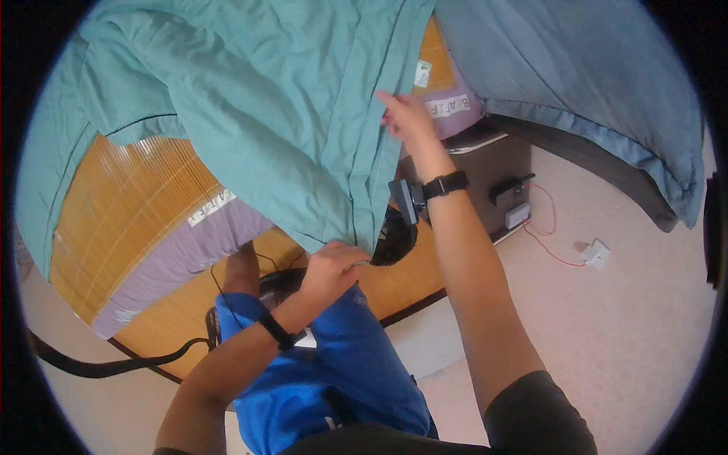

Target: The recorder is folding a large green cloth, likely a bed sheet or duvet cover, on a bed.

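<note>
A large teal fabric cover with hemmed edges hangs in folds before me. My left hand grips its lower corner near the middle of the view. Further up, my right hand is at the cover's right edge, the index finger extended on the fabric and the other fingers curled; whether it pinches the hem I cannot tell. Under the cover lies a bamboo-slat mat with a purple fabric border that bears printed letters. Both wrists wear black straps, and the right one carries a small device.
Blue-grey fabric hangs at the upper right. Below it stand a dark cabinet and a white charger with a red cable. A white wall outlet is further right. A black cable crosses the lower left.
</note>
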Available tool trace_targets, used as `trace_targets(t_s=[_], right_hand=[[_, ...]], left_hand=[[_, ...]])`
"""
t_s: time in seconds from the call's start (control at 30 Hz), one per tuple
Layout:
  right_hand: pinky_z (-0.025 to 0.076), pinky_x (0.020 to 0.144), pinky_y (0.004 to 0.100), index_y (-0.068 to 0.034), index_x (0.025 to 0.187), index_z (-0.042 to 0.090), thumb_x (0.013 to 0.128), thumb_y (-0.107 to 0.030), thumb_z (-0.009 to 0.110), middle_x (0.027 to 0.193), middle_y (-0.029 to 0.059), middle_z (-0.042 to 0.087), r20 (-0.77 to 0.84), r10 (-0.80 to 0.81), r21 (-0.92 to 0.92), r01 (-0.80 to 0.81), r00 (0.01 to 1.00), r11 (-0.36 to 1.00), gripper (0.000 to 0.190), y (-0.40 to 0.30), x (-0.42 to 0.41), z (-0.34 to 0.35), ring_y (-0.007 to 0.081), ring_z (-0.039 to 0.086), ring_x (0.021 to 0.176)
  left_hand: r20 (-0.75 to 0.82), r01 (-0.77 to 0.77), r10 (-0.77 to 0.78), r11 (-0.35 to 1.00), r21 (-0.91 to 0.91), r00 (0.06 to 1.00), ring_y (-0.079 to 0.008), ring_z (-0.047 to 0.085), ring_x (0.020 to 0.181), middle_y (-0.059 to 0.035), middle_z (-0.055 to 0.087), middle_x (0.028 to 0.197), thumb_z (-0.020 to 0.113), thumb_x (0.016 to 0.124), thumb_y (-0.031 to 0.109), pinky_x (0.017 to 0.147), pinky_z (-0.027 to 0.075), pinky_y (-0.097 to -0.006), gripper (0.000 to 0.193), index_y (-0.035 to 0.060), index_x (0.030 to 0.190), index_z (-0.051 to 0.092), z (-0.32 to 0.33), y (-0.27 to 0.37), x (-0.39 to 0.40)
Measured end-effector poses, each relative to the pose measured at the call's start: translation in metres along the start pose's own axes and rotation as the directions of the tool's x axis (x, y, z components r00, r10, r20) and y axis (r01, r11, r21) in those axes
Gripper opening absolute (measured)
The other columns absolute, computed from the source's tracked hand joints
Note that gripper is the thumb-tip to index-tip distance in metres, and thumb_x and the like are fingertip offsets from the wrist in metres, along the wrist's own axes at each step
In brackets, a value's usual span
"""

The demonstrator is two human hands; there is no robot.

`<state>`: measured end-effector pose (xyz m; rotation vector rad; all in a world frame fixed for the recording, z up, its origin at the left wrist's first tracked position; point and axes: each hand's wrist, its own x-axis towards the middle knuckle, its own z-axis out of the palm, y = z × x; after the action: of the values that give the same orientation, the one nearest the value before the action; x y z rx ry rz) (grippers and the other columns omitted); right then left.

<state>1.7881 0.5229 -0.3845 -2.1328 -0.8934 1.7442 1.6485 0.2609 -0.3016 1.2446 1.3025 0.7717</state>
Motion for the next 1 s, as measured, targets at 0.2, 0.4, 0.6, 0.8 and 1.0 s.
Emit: trace_targets(t_s=[0.2,0.4,0.6,0.8,1.0], right_hand=[[0.043,0.055,0.0317,0.002,0.072,0.064,0.076,-0.027,0.076,0.064,0.0054,0.061,-0.368,-0.385,-0.127,0.364,0.847,0.923,0.032,0.022,0.027,-0.063,0.0157,0.055,0.059],[0.046,0.06,0.0339,0.0,0.078,0.067,0.077,-0.029,0.074,0.07,0.0095,0.066,-0.209,-0.54,-0.597,0.331,0.815,0.731,0.03,0.048,0.032,-0.053,0.0205,0.06,0.062],[0.05,0.064,0.036,0.0,0.08,0.067,0.077,-0.034,0.073,0.071,0.0121,0.067,-0.294,-0.542,-0.57,0.311,0.787,0.761,0.034,0.055,0.013,-0.033,0.0271,0.064,0.064],[0.049,0.078,0.0425,0.001,0.106,0.063,0.071,-0.052,0.073,0.103,0.022,0.065,-0.039,-0.115,-0.521,0.078,0.993,0.85,0.065,0.119,-0.041,-0.025,0.0326,0.063,0.093],[0.053,0.074,0.0417,0.002,0.111,0.06,0.078,-0.049,0.07,0.104,0.0125,0.063,0.248,0.459,-0.276,-0.392,0.853,0.878,0.062,0.097,-0.157,0.007,0.0255,0.063,0.097]], left_hand=[[0.039,0.005,-0.005,1.0,-0.001,0.999,-0.0283,0.062,0.076,-0.0076,0.069,0.085,0.069,0.066,0.002,0.069,0.052,-0.036,0.021,0.0056,0.086,0.07,0.002,-0.001,-0.003],[0.058,-0.024,0.025,1.0,-0.021,0.998,-0.0279,0.062,0.076,-0.0072,0.069,0.086,0.069,0.067,0.002,0.069,0.051,-0.0354,0.022,0.0065,0.088,0.071,0.008,-0.004,0.0],[0.07,0.056,-0.057,0.998,0.005,0.996,-0.0289,0.062,0.076,-0.011,0.066,0.083,0.067,0.07,0.003,0.068,0.051,-0.0345,0.029,0.008,0.099,0.07,0.01,-0.004,0.001],[0.066,0.157,-0.155,0.987,-0.028,0.986,-0.0291,0.062,0.075,-0.014,0.064,0.091,0.063,0.075,0.001,0.065,0.05,-0.0363,0.041,0.0124,0.114,0.065,0.012,0.007,0.006],[-0.164,0.118,-0.111,0.992,0.035,0.98,-0.029,0.061,0.089,-0.0097,0.066,0.094,0.063,0.076,0.0,0.077,0.047,-0.0375,0.036,0.0098,0.111,0.062,0.004,0.006,-0.004]])
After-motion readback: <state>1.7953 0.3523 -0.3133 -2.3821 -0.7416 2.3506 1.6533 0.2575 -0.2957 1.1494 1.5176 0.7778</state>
